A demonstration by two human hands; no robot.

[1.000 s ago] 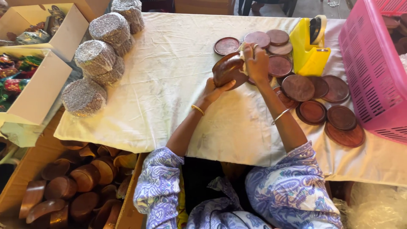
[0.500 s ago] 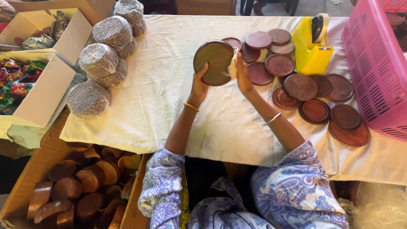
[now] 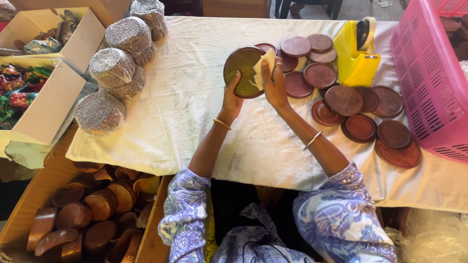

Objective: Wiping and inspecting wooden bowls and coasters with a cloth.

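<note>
My left hand point(image 3: 231, 99) holds a round brown wooden disc point(image 3: 242, 69) upright by its lower edge, its flat olive-brown face turned toward me. My right hand point(image 3: 274, 83) presses a small pale cloth point(image 3: 263, 65) against the disc's right side. Both hands are raised over a cream cloth-covered table point(image 3: 185, 107). Just behind and to the right lie several dark red-brown wooden discs point(image 3: 343, 100), spread flat and partly overlapping.
A yellow tape dispenser point(image 3: 357, 56) stands behind the discs, and a pink plastic basket point(image 3: 431, 78) fills the right edge. Several foil-wrapped round bundles point(image 3: 113, 68) sit at the table's left. Open cardboard boxes point(image 3: 46, 104) hold wrapped items. A box of brown wooden pieces point(image 3: 90, 214) is lower left.
A second ago both hands held the disc low and tilted over the table. They have raised it upright to face me, and the cloth now rests on its right side.
</note>
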